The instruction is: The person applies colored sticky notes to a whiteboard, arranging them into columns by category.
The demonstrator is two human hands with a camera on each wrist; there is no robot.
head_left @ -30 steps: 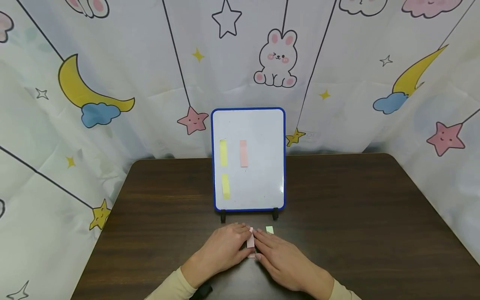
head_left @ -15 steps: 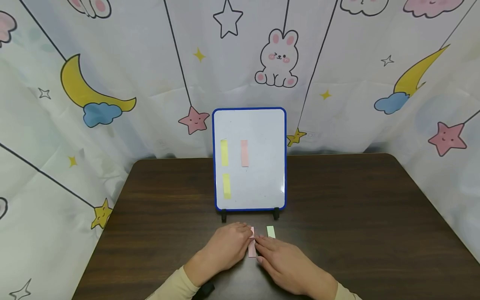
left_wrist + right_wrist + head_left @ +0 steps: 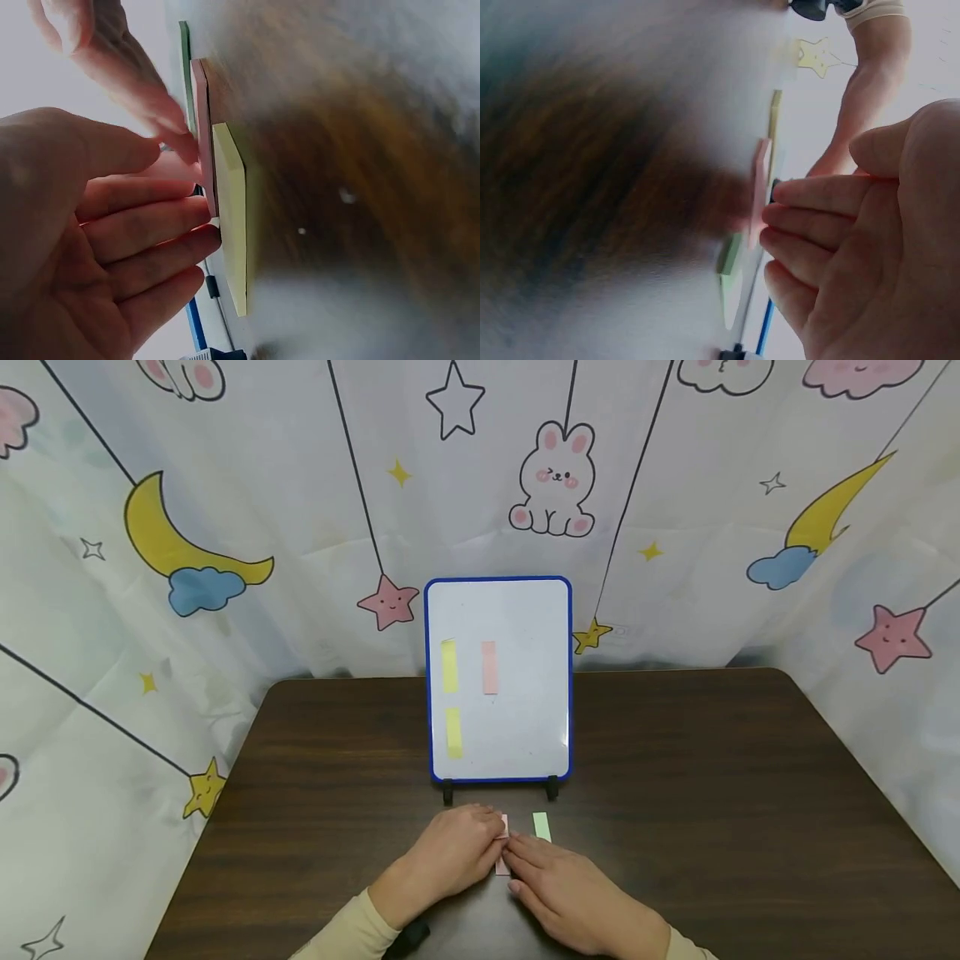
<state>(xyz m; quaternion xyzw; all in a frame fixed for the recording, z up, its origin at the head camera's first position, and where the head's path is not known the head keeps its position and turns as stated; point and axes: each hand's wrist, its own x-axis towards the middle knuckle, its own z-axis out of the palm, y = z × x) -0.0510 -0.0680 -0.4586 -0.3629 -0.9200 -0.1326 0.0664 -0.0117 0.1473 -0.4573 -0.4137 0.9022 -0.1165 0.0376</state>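
A pink note pad [image 3: 502, 867] is covered at its middle by the fingertips of both hands, and its far and near ends are left showing on the table [image 3: 712, 793]. It is approached from the left by the left hand [image 3: 453, 847], whose thumb is held close to the forefinger; whether a pink slip is pinched there cannot be told. From the right it is met by the right hand [image 3: 558, 881], its fingers stretched out side by side, the thumb held apart from their tips.

Just left of the pink pad, a yellow note pad [image 3: 231, 217] is seen in the left wrist view; from above it is hidden by the left hand. To the right of the pink pad a green note pad [image 3: 542, 827] is set, its near end covered by the right hand.

Beyond the pads, a blue-framed whiteboard [image 3: 532, 718] is held upright on black feet [image 3: 552, 788], its top raised above the middle of the table's far edge. On it, an upper yellow strip [image 3: 449, 666] and a lower yellow strip [image 3: 454, 732] are stuck along the left edge, and a pink strip [image 3: 490, 667] is placed right of the upper one. Behind the far edge, a patterned curtain [image 3: 300, 468] is hung.
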